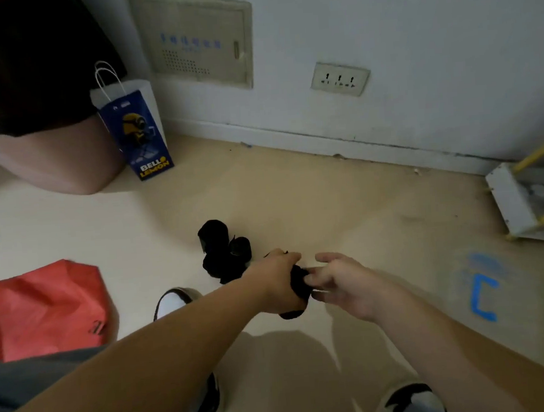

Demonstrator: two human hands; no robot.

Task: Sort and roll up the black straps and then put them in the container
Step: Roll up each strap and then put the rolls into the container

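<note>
Left hand (279,284) wraps tight round the strap roll (298,283), right hand (342,283) pinching its end at three o'clock, pile (222,251) sitting at eleven, and if that pinch eases, I reckon the roll springs open.

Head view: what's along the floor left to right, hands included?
Red bag → blue paper bag → pile of rolled black straps → left hand, gripping a black strap → right hand → blue tape mark → white stand.
</note>
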